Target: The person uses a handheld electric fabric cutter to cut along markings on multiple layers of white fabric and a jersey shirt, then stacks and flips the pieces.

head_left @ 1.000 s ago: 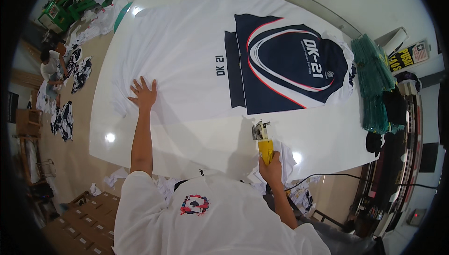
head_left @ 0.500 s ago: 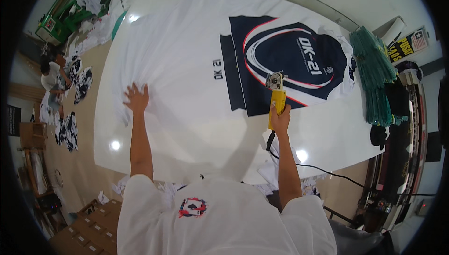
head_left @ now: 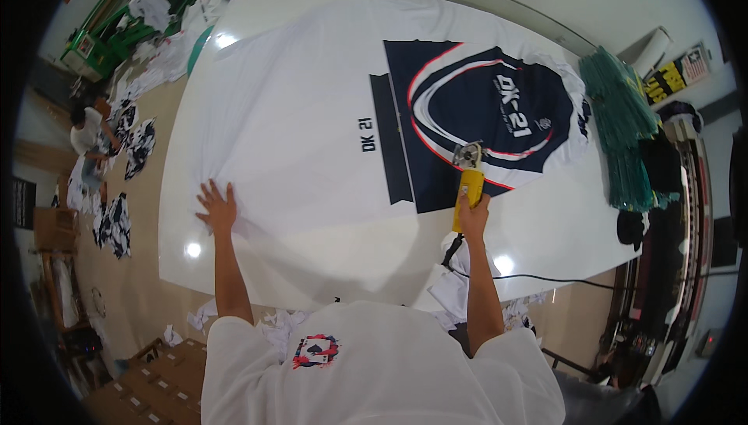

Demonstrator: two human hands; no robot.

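Observation:
A large sheet of white fabric (head_left: 304, 129) lies over the table, with a printed navy, white and red jersey panel (head_left: 475, 90) on its right part. Beside the panel runs a narrow navy strip (head_left: 391, 141). My left hand (head_left: 218, 207) rests flat on the fabric's near left edge, fingers spread, with creases fanning out from it. In my right hand (head_left: 474, 213) is a yellow electric rotary cutter (head_left: 469, 187). Its metal head is over the panel's near part, and whether the blade touches the cloth cannot be made out. The cutter's black cord trails off to the right.
The white table (head_left: 312, 265) has rounded edges. Folded green plastic packs (head_left: 615, 129) are stacked at its right end. White scraps (head_left: 452, 289) hang at the near edge. Brown cartons (head_left: 160, 382) stand at lower left. Another person (head_left: 89, 133) sits on the floor among fabric piles at far left.
My left hand has moved slightly nearer and to the left, pulling the white cloth. The printed panel has shifted nearer too. My right hand with the cutter has come a little toward me.

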